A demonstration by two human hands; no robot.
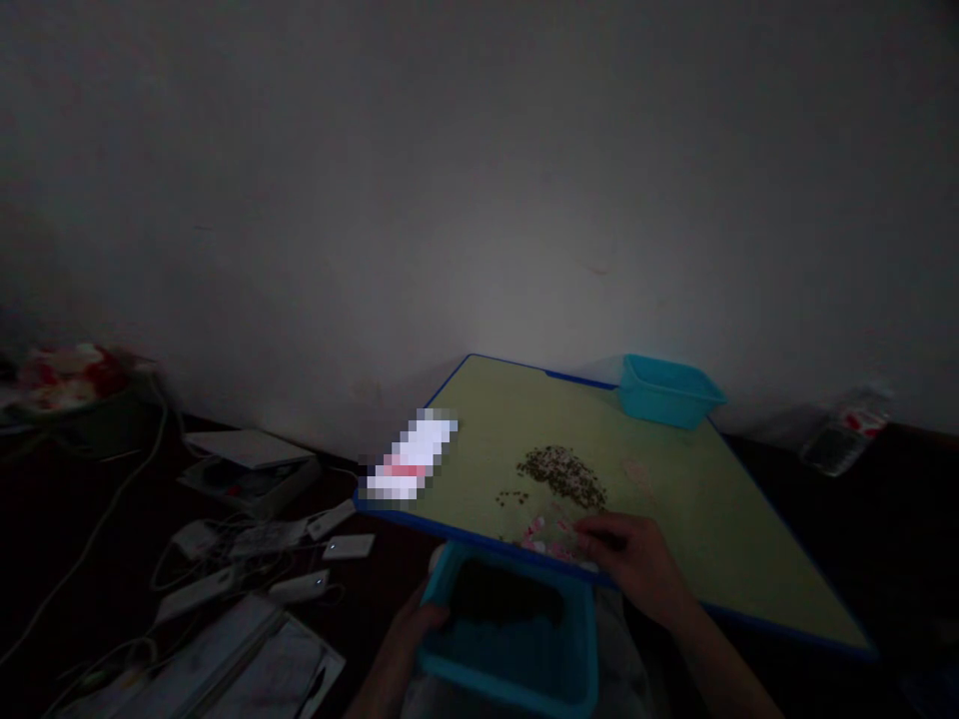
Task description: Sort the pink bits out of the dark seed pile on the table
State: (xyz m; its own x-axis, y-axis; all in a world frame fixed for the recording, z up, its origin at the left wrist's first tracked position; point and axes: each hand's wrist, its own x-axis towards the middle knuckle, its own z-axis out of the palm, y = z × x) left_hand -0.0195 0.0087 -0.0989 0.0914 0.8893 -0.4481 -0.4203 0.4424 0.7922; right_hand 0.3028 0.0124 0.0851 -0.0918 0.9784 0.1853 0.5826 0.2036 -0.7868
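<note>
Grasping the left side of a blue tub (498,661), the left hand (414,631) holds it just below the tabletop (723,524), by the near edge, with a dark mass (501,591) lying inside. Over that same edge, the right hand (633,551) has thumb and forefinger drawn together beside some pink and white bits (552,549); I cannot tell whether it pinches one. Beyond, towards the middle of the tabletop, lies a speckled heap of small pieces (565,475), with a few loose pieces (512,496) on its left. A second blue tub (666,394) stands at the far right corner, and a bright, pixelated slab (412,461) lies along the left edge, near the near left corner.
</note>
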